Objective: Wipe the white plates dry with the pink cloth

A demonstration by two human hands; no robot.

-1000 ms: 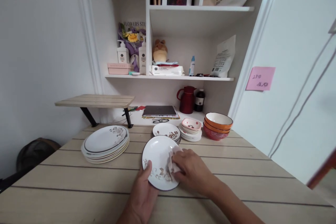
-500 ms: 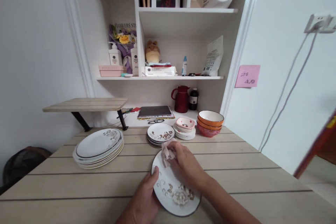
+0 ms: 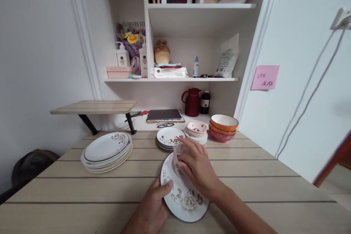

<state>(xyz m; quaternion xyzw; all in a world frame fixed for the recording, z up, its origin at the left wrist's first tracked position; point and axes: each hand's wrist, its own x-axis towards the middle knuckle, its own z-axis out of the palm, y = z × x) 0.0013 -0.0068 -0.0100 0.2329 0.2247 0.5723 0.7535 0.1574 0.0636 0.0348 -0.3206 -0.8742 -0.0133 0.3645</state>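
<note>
A white plate (image 3: 182,210) with a dark rim and a brown flower pattern is tilted up over the table in front of me. My left hand (image 3: 156,203) grips its left edge, thumb on the face and fingers hidden behind. A crumpled pale pink cloth (image 3: 177,159) is pinched in my right hand (image 3: 196,168) and lies against the plate's upper part. Just beyond stands a stack of small flowered plates (image 3: 168,137). To the left is a stack of larger plates (image 3: 105,150).
Small dishes (image 3: 196,128) are stacked behind my right hand, beside a pile of orange and red bowls (image 3: 223,128). A small wooden stand (image 3: 94,108) rises at the back left. Glasses (image 3: 165,125), a laptop (image 3: 164,114) and a red jug (image 3: 192,102) sit at the back.
The right hand has shifted its hold on the cloth, with its fingers now stretched farther over it. The left thumb reaches farther onto the plate. The view has turned slightly.
</note>
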